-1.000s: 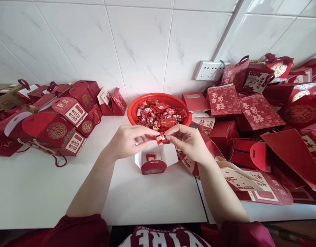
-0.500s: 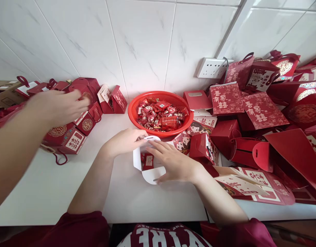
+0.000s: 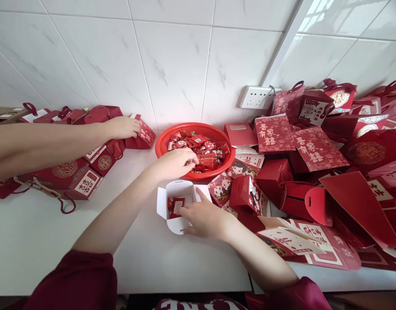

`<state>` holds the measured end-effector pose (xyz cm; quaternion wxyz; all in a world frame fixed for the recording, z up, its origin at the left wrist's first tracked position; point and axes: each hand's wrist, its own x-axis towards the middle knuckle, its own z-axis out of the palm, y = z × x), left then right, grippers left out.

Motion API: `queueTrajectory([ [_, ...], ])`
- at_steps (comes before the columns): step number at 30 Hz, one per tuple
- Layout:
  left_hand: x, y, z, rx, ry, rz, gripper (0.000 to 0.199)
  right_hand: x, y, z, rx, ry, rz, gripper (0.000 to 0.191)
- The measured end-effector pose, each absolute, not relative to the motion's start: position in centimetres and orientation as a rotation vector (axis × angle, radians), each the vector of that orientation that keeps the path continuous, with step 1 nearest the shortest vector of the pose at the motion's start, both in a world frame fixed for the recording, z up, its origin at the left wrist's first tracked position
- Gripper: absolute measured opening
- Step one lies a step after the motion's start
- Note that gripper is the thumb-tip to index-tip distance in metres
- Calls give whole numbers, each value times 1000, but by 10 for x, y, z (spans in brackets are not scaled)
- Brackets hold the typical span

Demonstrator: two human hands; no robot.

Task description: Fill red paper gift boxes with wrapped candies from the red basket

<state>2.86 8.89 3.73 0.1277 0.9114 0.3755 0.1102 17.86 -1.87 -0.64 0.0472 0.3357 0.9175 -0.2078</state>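
My left hand [image 3: 177, 163] is over the near rim of a red plastic basket [image 3: 162, 161] full of red-wrapped candies [image 3: 206, 161]. Its fingers are bent and slightly apart above the candies, and I see nothing held in them. In front of the basket stands an open gift box [image 3: 177, 188] with a white inside and its flaps folded out. A few red-wrapped candies [image 3: 176, 206] lie in it. My right hand [image 3: 206, 215] grips the box at its right side, fingers over the wall and thumb by the near flap.
Another person's hand [image 3: 123, 128] reaches in from the left and touches a small red box [image 3: 141, 135]. Red gift boxes [image 3: 65, 172] stand on the left. A large pile of red boxes [image 3: 295, 189] covers the right. A socket strip [image 3: 256, 98] is on the tiled wall.
My left hand has left the gift box and moved up to the basket. My right hand stays at the box. The other person's hand has moved right to a small red box.
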Motion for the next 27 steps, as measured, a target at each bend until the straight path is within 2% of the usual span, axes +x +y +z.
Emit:
queueTrajectory([
  [7,108,152,-1,2953,653,-225,37,160,-24,-14,1094,2759,-392,33],
  [13,126,182,-22,2965,582,-311,37,159,-23,-16,1099,2759,-343,34],
  [15,125,182,-23,2959,602,-314,32,161,-21,-14,1090,2747,-338,36],
  [19,107,184,-14,2927,756,-335,10,168,-15,-9,1049,2732,-390,35],
  [23,66,195,2,2845,1154,-332,24,173,-11,-8,1095,2717,-383,35],
  [27,36,205,19,2744,1449,-218,9,174,-10,-8,1101,2725,-402,35],
])
